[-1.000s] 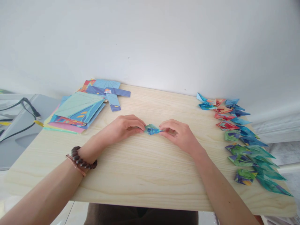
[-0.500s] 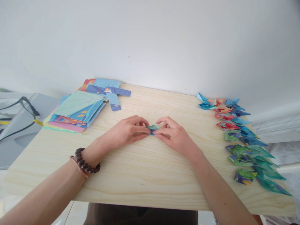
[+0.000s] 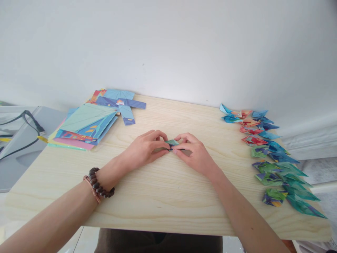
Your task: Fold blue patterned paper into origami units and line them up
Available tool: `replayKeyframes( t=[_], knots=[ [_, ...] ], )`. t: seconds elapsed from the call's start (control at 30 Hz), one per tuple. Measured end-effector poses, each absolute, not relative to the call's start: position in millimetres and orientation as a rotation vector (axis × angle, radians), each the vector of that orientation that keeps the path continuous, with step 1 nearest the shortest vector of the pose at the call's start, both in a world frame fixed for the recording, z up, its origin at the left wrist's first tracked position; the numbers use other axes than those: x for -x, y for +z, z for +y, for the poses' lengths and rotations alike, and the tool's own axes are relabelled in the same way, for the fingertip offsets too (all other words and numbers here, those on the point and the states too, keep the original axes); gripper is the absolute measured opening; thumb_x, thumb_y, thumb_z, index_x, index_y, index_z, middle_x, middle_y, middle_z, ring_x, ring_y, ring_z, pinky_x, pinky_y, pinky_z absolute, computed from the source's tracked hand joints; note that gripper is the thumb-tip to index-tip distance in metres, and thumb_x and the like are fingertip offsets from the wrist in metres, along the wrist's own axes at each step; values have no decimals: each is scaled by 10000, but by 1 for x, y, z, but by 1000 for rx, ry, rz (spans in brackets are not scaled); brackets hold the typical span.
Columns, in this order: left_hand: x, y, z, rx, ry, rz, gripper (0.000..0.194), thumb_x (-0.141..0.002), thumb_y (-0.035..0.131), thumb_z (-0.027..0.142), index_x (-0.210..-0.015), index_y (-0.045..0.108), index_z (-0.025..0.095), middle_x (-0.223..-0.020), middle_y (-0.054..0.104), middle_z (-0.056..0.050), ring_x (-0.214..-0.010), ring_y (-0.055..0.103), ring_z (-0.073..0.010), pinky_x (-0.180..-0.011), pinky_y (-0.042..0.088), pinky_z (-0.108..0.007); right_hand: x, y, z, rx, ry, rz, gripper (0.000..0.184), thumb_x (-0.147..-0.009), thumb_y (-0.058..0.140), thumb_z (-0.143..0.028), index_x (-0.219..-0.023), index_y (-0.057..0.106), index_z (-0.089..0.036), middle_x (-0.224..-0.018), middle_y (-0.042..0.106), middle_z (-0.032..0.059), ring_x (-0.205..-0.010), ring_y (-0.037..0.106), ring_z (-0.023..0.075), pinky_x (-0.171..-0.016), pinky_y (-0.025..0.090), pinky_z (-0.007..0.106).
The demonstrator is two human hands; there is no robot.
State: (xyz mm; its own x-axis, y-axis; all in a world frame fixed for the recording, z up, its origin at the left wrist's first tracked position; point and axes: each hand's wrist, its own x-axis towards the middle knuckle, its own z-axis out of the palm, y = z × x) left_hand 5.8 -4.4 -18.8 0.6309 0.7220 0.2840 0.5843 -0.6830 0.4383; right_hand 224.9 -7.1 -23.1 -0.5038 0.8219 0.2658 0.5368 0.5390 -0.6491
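A small folded paper piece [image 3: 172,142], teal and blue, lies on the wooden table [image 3: 163,189] near its middle. My left hand [image 3: 144,149], with a bead bracelet on the wrist, pinches its left end, fingers closed. My right hand [image 3: 194,154] pinches its right end, fingertips pressed down on it. The two hands meet over the piece, and most of it is hidden under the fingers.
A stack of patterned paper sheets [image 3: 86,126] lies at the table's back left. Several finished folded paper pieces [image 3: 268,154] run along the right edge. A grey surface with black cables [image 3: 28,119] sits left of the table. A white wall rises behind.
My hands have come closer together over the paper piece, which showed more between them one second ago. Now the fingertips nearly touch and cover most of it.
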Motion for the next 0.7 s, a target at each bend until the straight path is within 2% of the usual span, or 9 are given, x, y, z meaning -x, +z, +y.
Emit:
replayKeyframes(
  t=[0.2, 0.43, 0.53, 0.63, 0.7],
  knots=[
    [-10, -21, -5, -2593, 666, 1099, 200, -906, 464, 292, -955, 645, 221, -1046, 536, -41, -837, 501, -134, -755, 411, -270, -227, -24, -7, 1104, 726, -2131, 100, -819, 596, -229, -821, 694, -208, -1112, 526, 28, -812, 531, 106, -762, 473, 277],
    [-10, -19, -3, -2571, 667, 1087, 210, -910, 454, 279, -911, 654, 214, -1021, 555, -43, -856, 512, -146, -781, 416, -285, -228, -21, -6, 1106, 748, -2188, 126, -836, 567, -207, -834, 691, -231, -1130, 513, 24, -841, 538, 116, -748, 485, 278],
    [-8, -16, -2, -2477, 672, 1073, 198, -896, 486, 318, -982, 633, 216, -1033, 555, -48, -918, 525, -156, -824, 427, -290, -230, -23, -5, 1076, 714, -2166, 117, -819, 580, -186, -840, 688, -227, -1109, 521, 31, -845, 553, 116, -781, 483, 286],
    [-9, -15, -2, -2437, 660, 1084, 284, -863, 543, 339, -1115, 567, 212, -1066, 554, -54, -977, 524, -170, -856, 432, -300, -230, -26, -4, 1037, 693, -2129, 116, -807, 600, -198, -886, 682, -224, -1092, 526, 38, -847, 572, 115, -800, 485, 280],
    [-10, -15, -2, -2449, 650, 1102, 309, -852, 556, 336, -1134, 555, 210, -1068, 557, -55, -982, 523, -177, -861, 433, -308, -230, -27, -3, 1030, 679, -2130, 165, -798, 614, -202, -952, 667, -229, -1083, 533, 37, -886, 580, 124, -824, 483, 279]
  ],
)
